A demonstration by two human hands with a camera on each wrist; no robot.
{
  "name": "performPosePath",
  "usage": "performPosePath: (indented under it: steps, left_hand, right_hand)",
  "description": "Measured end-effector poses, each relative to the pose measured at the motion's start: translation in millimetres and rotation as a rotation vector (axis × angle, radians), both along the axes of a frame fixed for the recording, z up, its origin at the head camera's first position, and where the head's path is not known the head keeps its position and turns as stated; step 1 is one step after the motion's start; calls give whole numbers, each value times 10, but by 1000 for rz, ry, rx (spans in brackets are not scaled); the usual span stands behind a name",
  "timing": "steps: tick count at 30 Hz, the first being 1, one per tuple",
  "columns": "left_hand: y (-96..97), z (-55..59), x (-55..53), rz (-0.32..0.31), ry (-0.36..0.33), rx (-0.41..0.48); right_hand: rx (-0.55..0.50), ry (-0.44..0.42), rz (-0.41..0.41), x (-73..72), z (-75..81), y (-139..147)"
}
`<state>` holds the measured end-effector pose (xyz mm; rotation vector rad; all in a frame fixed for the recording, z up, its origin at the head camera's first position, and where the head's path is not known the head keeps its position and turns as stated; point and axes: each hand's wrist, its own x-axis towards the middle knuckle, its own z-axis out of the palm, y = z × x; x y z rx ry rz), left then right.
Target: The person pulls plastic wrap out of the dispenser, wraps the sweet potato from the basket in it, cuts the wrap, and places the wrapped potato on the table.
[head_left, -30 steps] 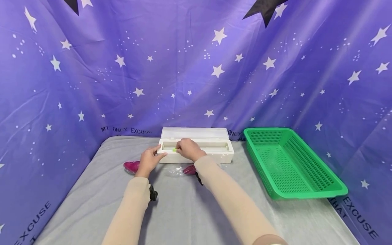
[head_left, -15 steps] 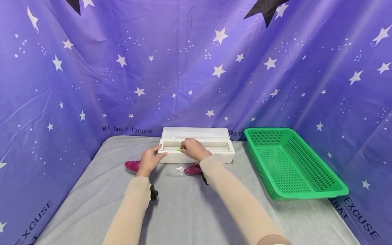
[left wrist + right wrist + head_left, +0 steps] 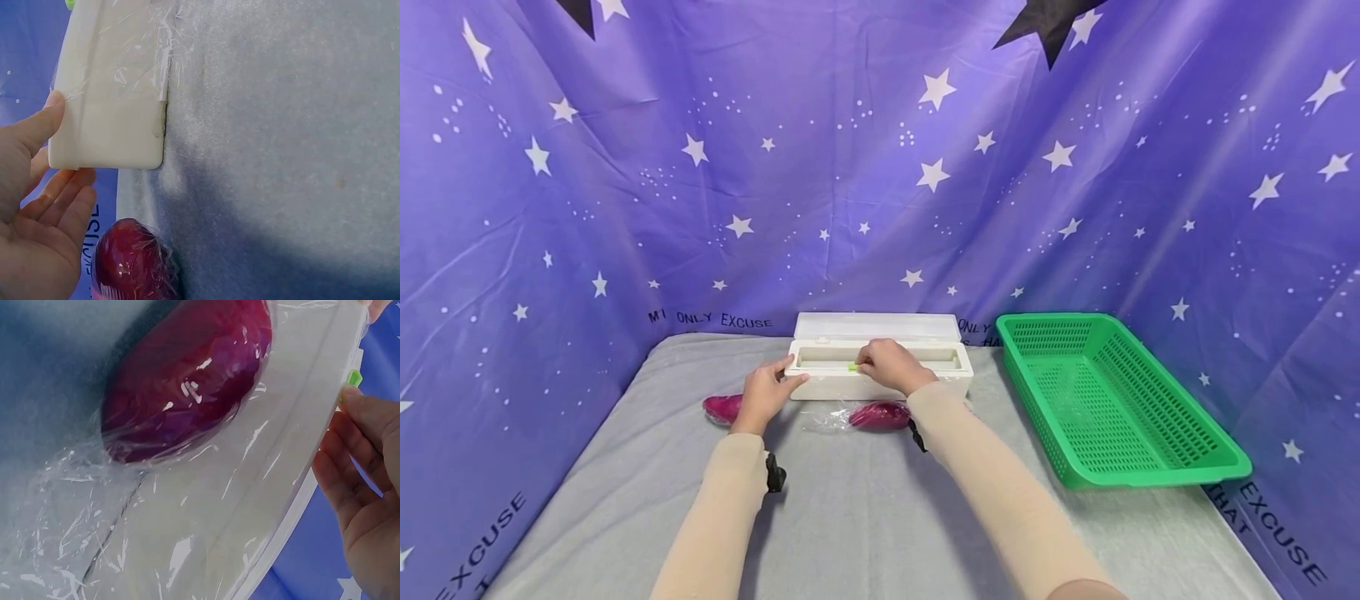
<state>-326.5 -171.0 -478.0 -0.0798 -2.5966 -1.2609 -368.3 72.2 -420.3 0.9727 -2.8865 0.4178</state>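
Observation:
A white cling film dispenser box [image 3: 820, 387] stands at the back of the table, its clear lid [image 3: 880, 326] raised. My left hand [image 3: 765, 393] grips its left end, thumb on the front. My right hand [image 3: 891, 367] pinches the small green slide cutter [image 3: 355, 378] on the dispenser's edge, near the middle. Clear film [image 3: 181, 556] hangs down the front and covers a glossy purple-red, elongated vegetable [image 3: 880, 416] lying before the box. Another such vegetable [image 3: 128, 259], wrapped in film, lies beside my left hand and is partly hidden by it in the head view.
To the right stands a green perforated plastic basket [image 3: 1150, 481]. A grey cloth [image 3: 835, 517] covers the table. Purple star-printed curtain [image 3: 850, 167] hangs close behind the dispenser and along both sides.
My right hand has slid rightward along the dispenser with the green cutter, uncovering more of the vegetable in front. My left hand has stayed at the left end.

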Motion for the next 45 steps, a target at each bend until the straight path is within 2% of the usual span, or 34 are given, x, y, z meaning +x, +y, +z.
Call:
performPosePath:
  steps: [9, 28, 35, 38, 45]
  left_hand:
    - [-10, -6, -16, 3, -18, -10]
    - [1, -15, 4, 12, 3, -6]
    - [-8, -11, 20, 6, -6, -8]
    - [-7, 0, 28, 9, -21, 0]
    - [0, -1, 24, 5, -23, -8]
  right_hand:
    - [-4, 5, 10, -17, -7, 128]
    - [-35, 8, 24, 12, -26, 542]
    - [-16, -8, -16, 31, -7, 720]
    - [-16, -3, -27, 36, -7, 796]
    - [-11, 38, 6, 24, -10, 977]
